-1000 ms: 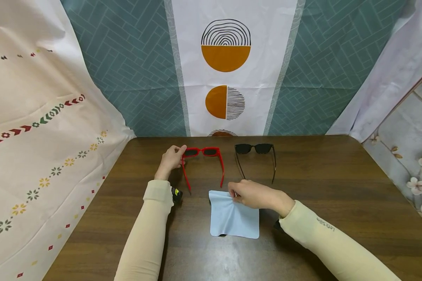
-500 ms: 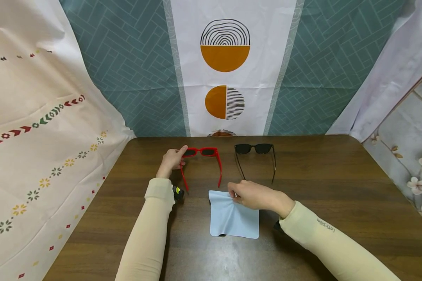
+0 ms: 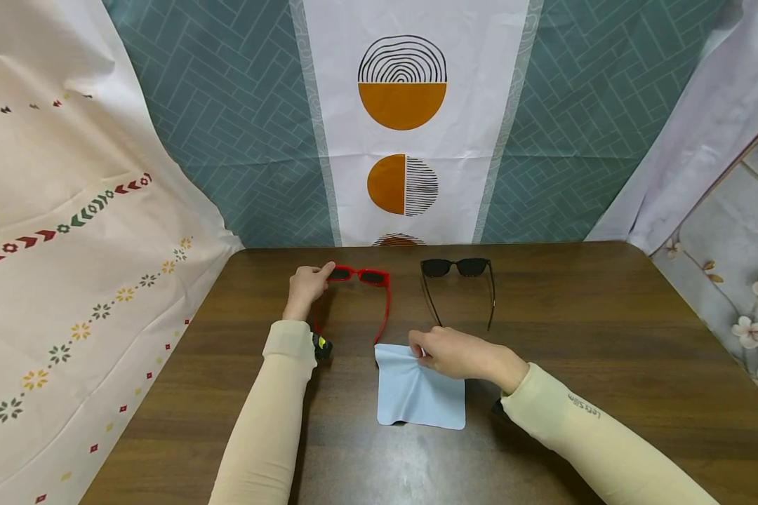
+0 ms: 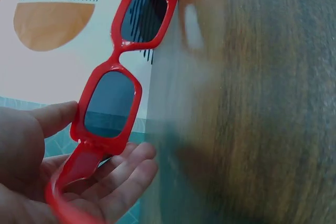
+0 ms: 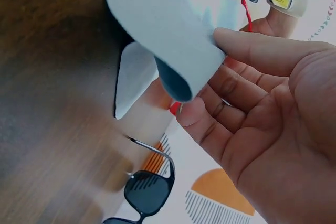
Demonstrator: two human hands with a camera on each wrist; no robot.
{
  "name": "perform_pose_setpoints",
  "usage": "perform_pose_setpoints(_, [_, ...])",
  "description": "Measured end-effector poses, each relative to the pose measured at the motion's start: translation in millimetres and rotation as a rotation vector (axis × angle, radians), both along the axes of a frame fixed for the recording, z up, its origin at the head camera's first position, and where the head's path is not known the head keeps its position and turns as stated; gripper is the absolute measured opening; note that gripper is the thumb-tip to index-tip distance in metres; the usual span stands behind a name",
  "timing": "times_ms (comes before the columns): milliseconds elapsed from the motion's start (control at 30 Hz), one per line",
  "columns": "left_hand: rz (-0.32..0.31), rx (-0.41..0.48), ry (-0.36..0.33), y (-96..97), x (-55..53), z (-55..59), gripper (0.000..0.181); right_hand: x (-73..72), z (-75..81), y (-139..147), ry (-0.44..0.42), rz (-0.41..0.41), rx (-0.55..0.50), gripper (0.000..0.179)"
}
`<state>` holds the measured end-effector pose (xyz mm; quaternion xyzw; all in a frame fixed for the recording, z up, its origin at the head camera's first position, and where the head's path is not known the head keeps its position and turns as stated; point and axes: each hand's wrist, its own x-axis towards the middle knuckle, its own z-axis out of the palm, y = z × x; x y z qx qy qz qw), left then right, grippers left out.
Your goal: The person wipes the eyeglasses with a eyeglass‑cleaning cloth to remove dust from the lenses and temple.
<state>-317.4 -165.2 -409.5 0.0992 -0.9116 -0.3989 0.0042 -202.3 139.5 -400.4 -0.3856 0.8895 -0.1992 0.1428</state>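
Red-framed sunglasses (image 3: 372, 278) with dark lenses are at the back left of the table, temples toward me. My left hand (image 3: 308, 288) pinches their left corner between thumb and fingers; in the left wrist view the red frame (image 4: 131, 94) tilts across the palm. A light blue cloth (image 3: 420, 400) lies on the table in front. My right hand (image 3: 460, 355) pinches its upper edge, and the right wrist view shows the cloth (image 5: 163, 24) folded up between thumb and fingers. Black sunglasses (image 3: 456, 268) rest unfolded behind the right hand, seen also as a dark lens (image 5: 149, 192).
The brown wooden table (image 3: 575, 315) reaches back to a teal and white patterned curtain (image 3: 404, 140). A cream embroidered cloth (image 3: 88, 280) hangs at the left, and a floral cloth (image 3: 733, 280) at the right. Dark devices (image 3: 321, 346) are strapped on the wrists.
The red sunglasses have tilted in my left hand; their temples now swing down and leftward, one ending at the cloth's corner. My right hand keeps its hold on the cloth, almost unmoved.
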Motion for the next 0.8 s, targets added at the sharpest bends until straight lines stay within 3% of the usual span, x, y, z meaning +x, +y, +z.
perform_pose_setpoints(367, [0.086, 0.148, 0.098, 3.1, -2.7, 5.1, 0.057, 1.0, 0.2, 0, -0.007, -0.003, 0.009, 0.014])
perform_pose_setpoints(800, [0.044, 0.222, 0.154, 7.4, -2.0, 21.4, 0.059, -0.7, -0.2, 2, -0.018, -0.007, 0.013, 0.012])
